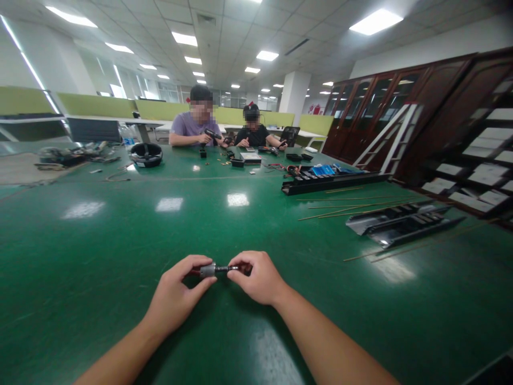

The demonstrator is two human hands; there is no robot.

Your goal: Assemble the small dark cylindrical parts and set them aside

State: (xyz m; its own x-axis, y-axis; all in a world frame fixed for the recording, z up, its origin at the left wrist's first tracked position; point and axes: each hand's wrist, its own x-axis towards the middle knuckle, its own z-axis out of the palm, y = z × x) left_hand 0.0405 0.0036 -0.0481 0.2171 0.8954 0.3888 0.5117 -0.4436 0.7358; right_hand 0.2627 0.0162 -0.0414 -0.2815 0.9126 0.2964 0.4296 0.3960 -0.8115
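Note:
Just above the green tabletop [192, 214], my left hand [176, 289] grips a small silver-grey metal cylinder [208, 270] between thumb and fingers. It looks like a small motor, with something reddish behind it inside the hand. A thin dark rod [223, 269] joins the cylinder's right end and runs level toward my right hand [258, 275]. Thumb and fingertips of that hand pinch the rod's far end. Behind the pinch sits a brownish part [245, 267], mostly hidden by the fingers, whose kind I cannot make out.
Across the table sit two people, one in a purple shirt [188, 128], one in a black shirt [264, 133], both handling tools or parts. Black metal channels [412, 227] and thin brass-coloured rods [340, 207] lie at the right. A black headset [146, 155] rests at the far left.

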